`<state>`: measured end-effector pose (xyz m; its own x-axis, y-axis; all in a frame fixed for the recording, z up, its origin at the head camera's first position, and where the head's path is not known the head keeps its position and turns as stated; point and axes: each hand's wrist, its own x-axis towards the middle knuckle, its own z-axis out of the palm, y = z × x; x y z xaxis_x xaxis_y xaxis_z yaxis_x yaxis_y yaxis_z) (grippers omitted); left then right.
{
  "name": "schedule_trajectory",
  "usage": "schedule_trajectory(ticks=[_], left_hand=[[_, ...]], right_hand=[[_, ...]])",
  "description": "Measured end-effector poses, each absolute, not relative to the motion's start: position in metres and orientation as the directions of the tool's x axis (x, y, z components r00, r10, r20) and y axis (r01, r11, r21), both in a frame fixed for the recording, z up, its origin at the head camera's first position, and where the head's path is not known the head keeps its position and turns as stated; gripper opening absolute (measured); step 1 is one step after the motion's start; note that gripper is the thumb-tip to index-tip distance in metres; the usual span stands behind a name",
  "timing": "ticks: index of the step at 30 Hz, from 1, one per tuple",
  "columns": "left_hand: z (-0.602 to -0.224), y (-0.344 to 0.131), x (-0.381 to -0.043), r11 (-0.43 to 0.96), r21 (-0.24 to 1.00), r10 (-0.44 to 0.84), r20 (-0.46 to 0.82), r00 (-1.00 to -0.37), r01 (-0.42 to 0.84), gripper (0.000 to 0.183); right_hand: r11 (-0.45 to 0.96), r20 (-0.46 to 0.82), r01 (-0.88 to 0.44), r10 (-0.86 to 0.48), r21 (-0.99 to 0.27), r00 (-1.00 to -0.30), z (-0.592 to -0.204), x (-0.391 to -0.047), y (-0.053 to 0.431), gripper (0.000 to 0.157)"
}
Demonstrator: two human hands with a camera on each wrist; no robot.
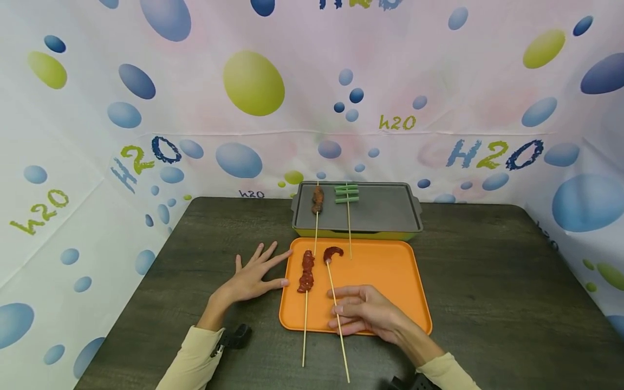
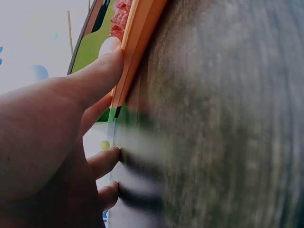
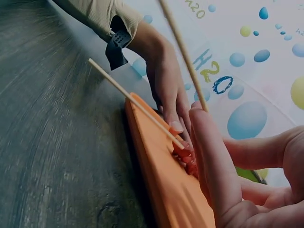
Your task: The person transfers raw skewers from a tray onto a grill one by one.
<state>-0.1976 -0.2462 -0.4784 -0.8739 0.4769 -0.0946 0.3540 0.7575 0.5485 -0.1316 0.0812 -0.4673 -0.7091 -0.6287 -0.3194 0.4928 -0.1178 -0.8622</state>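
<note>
My right hand (image 1: 363, 311) pinches the thin wooden stick of a skewer (image 1: 341, 333) whose tip carries a dark red curled piece (image 1: 333, 253). It holds this over the orange tray (image 1: 385, 271). In the right wrist view the stick (image 3: 183, 47) rises from between the fingers. My left hand (image 1: 251, 279) has its fingers spread, with thumb and forefinger at the tray's left rim; the thumb (image 2: 111, 57) overlaps that rim in the left wrist view. Between the hands lies a skewer of red meat chunks (image 1: 306, 271) on the tray, its stick reaching past the front rim.
Behind the tray stands a grey grill pan (image 1: 385, 208) with a green outer side. A browned meat skewer (image 1: 317, 200) and a skewer of green pieces (image 1: 346, 193) lie on it, sticks pointing towards me. The dark wooden table (image 1: 487, 303) meets a patterned curtain (image 1: 302, 97) at the back.
</note>
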Motion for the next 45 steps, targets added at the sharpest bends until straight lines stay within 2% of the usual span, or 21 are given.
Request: schedule_trajectory(ticks=[9, 21, 28, 32, 40, 45], left_hand=[[-0.476, -0.247, -0.196, 0.761, 0.546, 0.472, -0.096, -0.876, 0.351, 0.073], [-0.479, -0.247, -0.196, 0.755, 0.55, 0.479, -0.091, -0.873, 0.357, 0.072], [-0.479, -0.247, -0.197, 0.758, 0.546, 0.476, -0.093, -0.874, 0.355, 0.072], [-0.478, -0.247, -0.196, 0.76, 0.545, 0.477, -0.097, -0.874, 0.355, 0.072], [-0.476, -0.246, -0.195, 0.751, 0.553, 0.481, -0.083, -0.873, 0.362, 0.073], [-0.477, -0.246, -0.193, 0.749, 0.557, 0.481, -0.083, -0.873, 0.36, 0.073]], right_hand=[[-0.07, -0.311, 0.44, -0.609, -0.895, -0.729, -0.452, -0.126, 0.077, 0.058], [-0.042, -0.236, 0.314, -0.567, -0.948, -0.789, -0.43, -0.127, 0.092, 0.056], [-0.053, -0.214, 0.259, -0.415, -0.965, -0.884, -0.422, -0.137, 0.106, 0.05], [-0.053, -0.217, 0.246, -0.317, -0.968, -0.923, -0.42, -0.143, 0.115, 0.052], [-0.104, -0.224, 0.244, -0.173, -0.964, -0.959, -0.424, -0.164, 0.128, 0.055], [-0.151, -0.241, 0.261, -0.138, -0.954, -0.961, -0.428, -0.181, 0.132, 0.055]])
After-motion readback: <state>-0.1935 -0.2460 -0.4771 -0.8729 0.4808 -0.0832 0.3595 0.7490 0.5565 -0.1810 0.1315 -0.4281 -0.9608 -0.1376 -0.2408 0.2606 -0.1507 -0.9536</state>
